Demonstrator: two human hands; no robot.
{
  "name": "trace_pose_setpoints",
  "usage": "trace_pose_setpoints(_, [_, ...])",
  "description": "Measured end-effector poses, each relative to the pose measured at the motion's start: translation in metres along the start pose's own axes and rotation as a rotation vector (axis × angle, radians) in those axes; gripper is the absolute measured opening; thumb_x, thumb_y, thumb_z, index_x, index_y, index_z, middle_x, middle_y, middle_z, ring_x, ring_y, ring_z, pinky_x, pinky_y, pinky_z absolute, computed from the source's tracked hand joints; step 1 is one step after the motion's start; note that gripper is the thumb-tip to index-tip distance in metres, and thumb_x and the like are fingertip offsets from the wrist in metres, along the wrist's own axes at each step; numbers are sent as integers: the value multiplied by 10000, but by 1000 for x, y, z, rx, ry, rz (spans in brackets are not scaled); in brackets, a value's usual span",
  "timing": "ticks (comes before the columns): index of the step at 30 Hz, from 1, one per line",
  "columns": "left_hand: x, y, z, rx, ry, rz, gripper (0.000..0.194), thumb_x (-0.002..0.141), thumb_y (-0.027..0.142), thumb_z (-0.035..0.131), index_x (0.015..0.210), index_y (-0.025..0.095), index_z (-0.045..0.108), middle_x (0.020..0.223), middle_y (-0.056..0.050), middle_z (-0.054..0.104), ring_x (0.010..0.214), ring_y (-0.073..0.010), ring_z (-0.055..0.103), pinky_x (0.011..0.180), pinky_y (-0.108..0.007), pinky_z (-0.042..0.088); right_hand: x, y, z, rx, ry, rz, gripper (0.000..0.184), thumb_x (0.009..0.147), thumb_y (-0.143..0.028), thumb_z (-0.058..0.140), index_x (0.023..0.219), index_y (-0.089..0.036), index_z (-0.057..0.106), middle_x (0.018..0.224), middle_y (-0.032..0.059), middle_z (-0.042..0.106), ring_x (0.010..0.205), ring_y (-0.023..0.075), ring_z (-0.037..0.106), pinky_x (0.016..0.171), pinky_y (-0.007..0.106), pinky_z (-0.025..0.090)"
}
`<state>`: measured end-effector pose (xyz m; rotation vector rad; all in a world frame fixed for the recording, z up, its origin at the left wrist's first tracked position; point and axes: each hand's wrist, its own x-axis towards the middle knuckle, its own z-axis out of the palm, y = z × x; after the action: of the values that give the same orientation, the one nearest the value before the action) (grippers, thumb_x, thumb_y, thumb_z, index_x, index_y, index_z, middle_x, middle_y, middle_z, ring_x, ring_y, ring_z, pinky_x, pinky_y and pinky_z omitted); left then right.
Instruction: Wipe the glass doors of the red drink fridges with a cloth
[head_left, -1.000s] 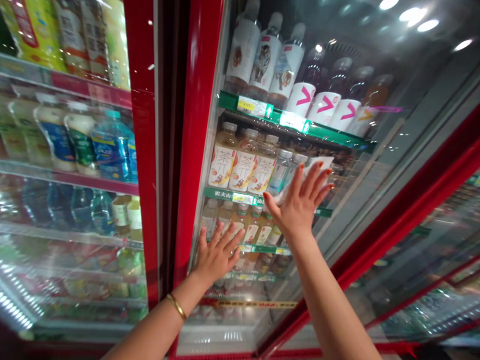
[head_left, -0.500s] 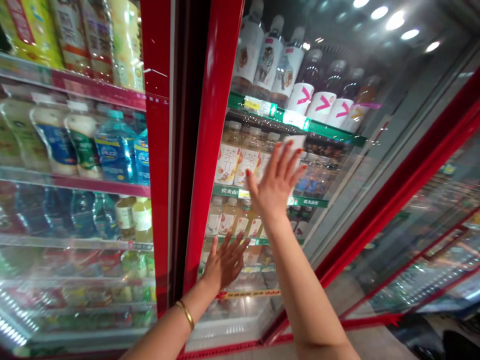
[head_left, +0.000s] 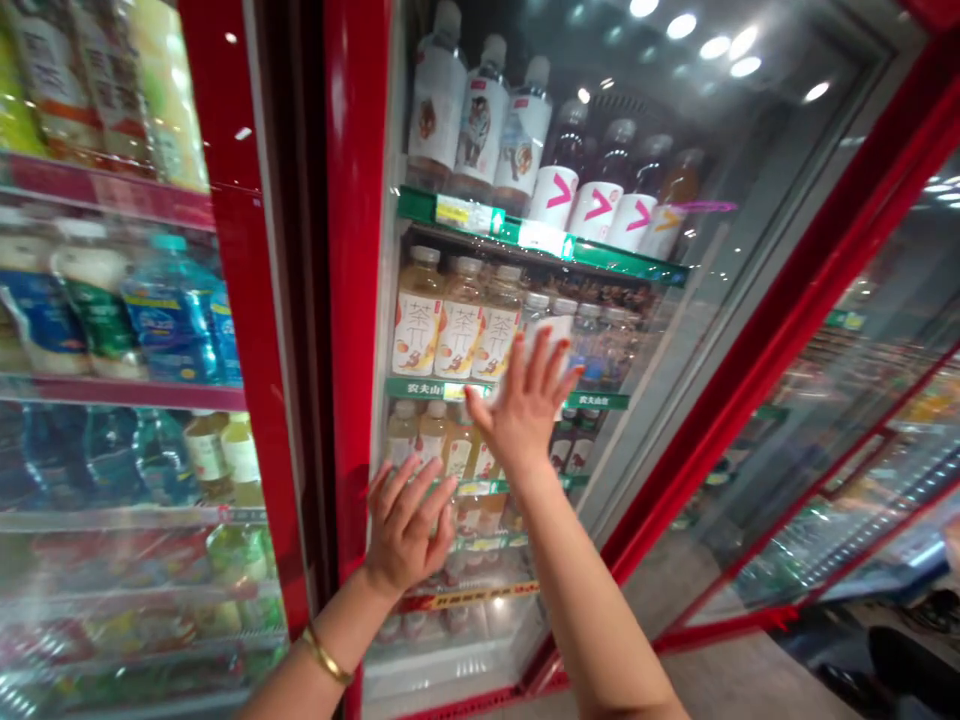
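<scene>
My right hand (head_left: 525, 420) lies with fingers spread on a glass door (head_left: 645, 75), pressing a white cloth (head_left: 553, 326) to it. Only the cloth's upper part shows above the fingers; whether it is paper or fabric I cannot tell. Lower and to the left, my left hand (head_left: 409, 530) is open, its fingers stretched out over the glass beside the red door frame (head_left: 358, 250). It holds nothing. Whether its palm touches the glass is hard to make out. Behind the glass, tea bottles (head_left: 416, 325) with white labels stand near both hands.
Green shelf edges (head_left: 630, 262) carry price tags inside the cooler. Bottles with pink marks (head_left: 555, 195) fill the top shelf. On the left stands another cooler with blue bottles (head_left: 169, 315). To the right runs a slanting red frame (head_left: 712, 440), with dark objects (head_left: 892, 665) low behind it.
My right hand has slid the cloth left across the glass, then slightly down. My left hand dropped a little, then came back up close to the frame. The view has shifted.
</scene>
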<state>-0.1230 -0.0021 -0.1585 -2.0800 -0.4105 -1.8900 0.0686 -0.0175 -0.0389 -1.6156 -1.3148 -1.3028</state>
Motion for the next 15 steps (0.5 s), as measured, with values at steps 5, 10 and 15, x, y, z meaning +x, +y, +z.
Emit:
trace_pose_setpoints(5, [38, -6, 23, 145, -36, -12, 837, 981, 258, 678, 1735, 384, 340, 1834, 12, 262, 1741, -285, 162, 1439, -590, 64, -86, 16, 9, -7, -44, -247, 916, 997, -719, 585, 1752, -271, 323, 1858, 152, 229, 1746, 413, -3, 1335, 796, 89])
trace_pose_setpoints(10, [37, -11, 45, 293, -155, 0, 936, 945, 514, 791, 1741, 394, 313, 1808, -62, 319, 1746, -342, 49, 1368, -714, -136, -86, 118, -10, -60, -3, 293, 1166, 1017, -794, 469, 1759, 2, 53, 1774, 435, 144, 1687, 581, 121, 1201, 879, 284])
trace_pose_setpoints(15, [37, -12, 45, 382, -151, 47, 1019, 909, 572, 831, 1750, 374, 290, 1819, -76, 276, 1748, -293, 10, 1383, -687, -117, -69, 67, 9, -10, -6, 169, 1231, 978, -811, 523, 1748, 34, 68, 1806, 395, 66, 1705, 552, -12, 1250, 860, 234])
